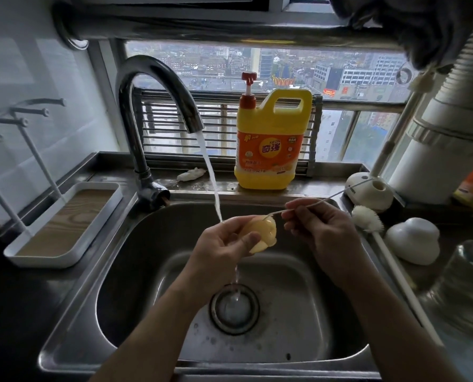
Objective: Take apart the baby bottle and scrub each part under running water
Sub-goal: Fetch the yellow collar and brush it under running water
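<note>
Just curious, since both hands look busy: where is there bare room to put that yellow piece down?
The tray left of the sink lies bare. The sink floor around the drain is free too. The right counter is crowded: long brush, white dome, brush stand.

Two bare forearms come up from the lower edge and draw together. The left forearm [158, 321] rises from the lower left. The left grip [224, 244] shows its back, fingers curled round a yellow bottle part [261, 232] and thumb [247, 239] laid across its front. The right forearm [381, 307] comes in from the lower right. The right grip [320, 230], also back upward, pinches a thin brush wire [312, 205] between thumb and fingertips, the other fingers curled under. The two grips are near each other, not touching.
</note>
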